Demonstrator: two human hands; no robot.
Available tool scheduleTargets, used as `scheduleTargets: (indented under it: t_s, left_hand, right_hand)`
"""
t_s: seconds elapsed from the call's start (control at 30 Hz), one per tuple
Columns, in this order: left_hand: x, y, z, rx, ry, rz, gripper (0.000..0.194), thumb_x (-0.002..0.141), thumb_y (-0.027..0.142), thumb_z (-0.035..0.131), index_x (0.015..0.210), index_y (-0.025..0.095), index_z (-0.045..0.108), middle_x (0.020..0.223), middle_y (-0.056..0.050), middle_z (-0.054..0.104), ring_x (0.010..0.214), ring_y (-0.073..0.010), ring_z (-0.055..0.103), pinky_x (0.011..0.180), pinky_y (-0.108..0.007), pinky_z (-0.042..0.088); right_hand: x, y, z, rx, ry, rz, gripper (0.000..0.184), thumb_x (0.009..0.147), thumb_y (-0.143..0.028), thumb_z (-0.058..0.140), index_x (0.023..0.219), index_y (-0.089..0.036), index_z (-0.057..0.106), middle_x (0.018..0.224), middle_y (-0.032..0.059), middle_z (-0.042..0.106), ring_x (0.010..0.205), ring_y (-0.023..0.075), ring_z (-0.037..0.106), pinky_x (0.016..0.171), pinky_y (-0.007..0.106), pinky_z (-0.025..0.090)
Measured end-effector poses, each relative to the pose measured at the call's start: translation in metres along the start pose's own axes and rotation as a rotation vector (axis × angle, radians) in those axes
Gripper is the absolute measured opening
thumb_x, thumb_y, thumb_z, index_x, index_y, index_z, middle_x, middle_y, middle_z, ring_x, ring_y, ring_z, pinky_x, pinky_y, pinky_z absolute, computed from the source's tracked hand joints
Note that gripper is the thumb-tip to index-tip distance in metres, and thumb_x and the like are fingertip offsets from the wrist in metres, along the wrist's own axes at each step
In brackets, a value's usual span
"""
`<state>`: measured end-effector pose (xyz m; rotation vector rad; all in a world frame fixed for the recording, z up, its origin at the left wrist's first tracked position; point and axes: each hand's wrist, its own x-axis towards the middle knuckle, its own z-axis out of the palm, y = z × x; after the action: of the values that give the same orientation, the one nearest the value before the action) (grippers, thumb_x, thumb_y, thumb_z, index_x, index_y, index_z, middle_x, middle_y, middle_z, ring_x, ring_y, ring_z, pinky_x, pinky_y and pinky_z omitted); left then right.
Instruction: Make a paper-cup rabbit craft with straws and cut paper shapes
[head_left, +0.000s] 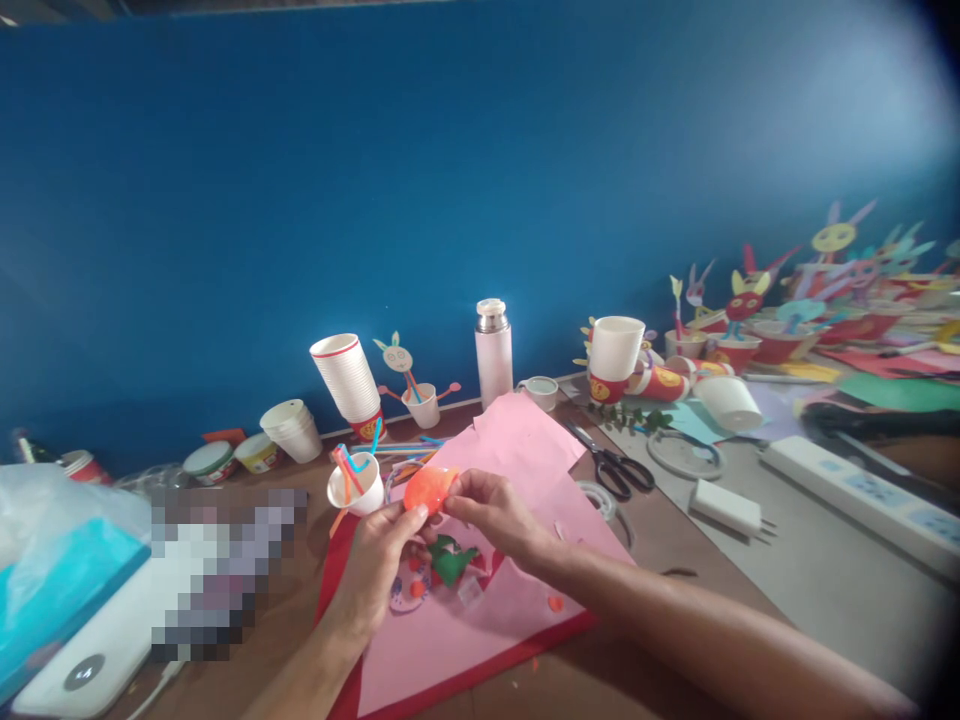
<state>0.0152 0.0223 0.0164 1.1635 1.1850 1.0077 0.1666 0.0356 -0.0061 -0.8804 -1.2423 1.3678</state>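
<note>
Both hands meet over a pink paper sheet [420, 660], with a rounded orange piece [429, 491] between them. My left hand [375, 560] pinches its lower left edge. The fingers of my right hand [491, 510] close on its right side. The piece looks smooth and slightly shiny; its material cannot be told. Just below the hands lie a crumpled green piece [452, 562] and a pale round cutout with orange dots and dark marks [409, 588]. A small orange scrap [555, 604] rests on the sheet, right of them.
Nearby stand a paper cup with straws [354, 490], stacked paper cups [349, 385] and a thermos [494, 355]. Black-handled scissors [622, 470], tape rolls, a white charger [726, 510] and a power strip [862, 500] lie rightward. Paper-cup figures [746, 300] crowd the far right.
</note>
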Motion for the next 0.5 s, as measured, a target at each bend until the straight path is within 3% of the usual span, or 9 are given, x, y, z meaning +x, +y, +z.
scheduleTargets:
  t_s: [0.17, 0.37, 0.5]
  left_hand:
    - [-0.0006, 0.0059, -0.0036, 0.005, 0.005, 0.047, 0.022, 0.07, 0.035, 0.056, 0.076, 0.016, 0.065, 0.059, 0.001, 0.062, 0.054, -0.0136, 0.054, 0.054, -0.024, 0.042]
    - [0.0003, 0.0037, -0.0057, 0.041, -0.015, 0.062, 0.018, 0.071, 0.031, 0.053, 0.062, 0.017, 0.061, 0.05, 0.003, 0.056, 0.048, -0.0116, 0.048, 0.05, -0.022, 0.038]
    - [-0.0003, 0.0046, -0.0073, 0.032, -0.063, 0.036, 0.015, 0.069, 0.028, 0.053, 0.068, 0.016, 0.063, 0.055, 0.002, 0.059, 0.051, -0.0121, 0.05, 0.051, -0.022, 0.039]
  right_hand:
    - [0.0004, -0.0006, -0.0003, 0.012, -0.027, 0.074, 0.004, 0.065, -0.017, 0.057, 0.064, -0.014, 0.054, 0.056, -0.0047, 0.051, 0.051, 0.0067, 0.046, 0.051, 0.019, 0.035]
    - [-0.0016, -0.0034, 0.0018, 0.093, -0.057, 0.113, 0.007, 0.063, -0.02, 0.059, 0.065, -0.014, 0.056, 0.058, -0.0037, 0.053, 0.052, 0.0068, 0.046, 0.053, 0.02, 0.036]
    - [-0.0017, -0.0061, 0.0006, 0.119, -0.078, 0.118, 0.01, 0.063, -0.022, 0.062, 0.065, -0.013, 0.057, 0.06, -0.0031, 0.053, 0.054, 0.0071, 0.046, 0.056, 0.021, 0.036]
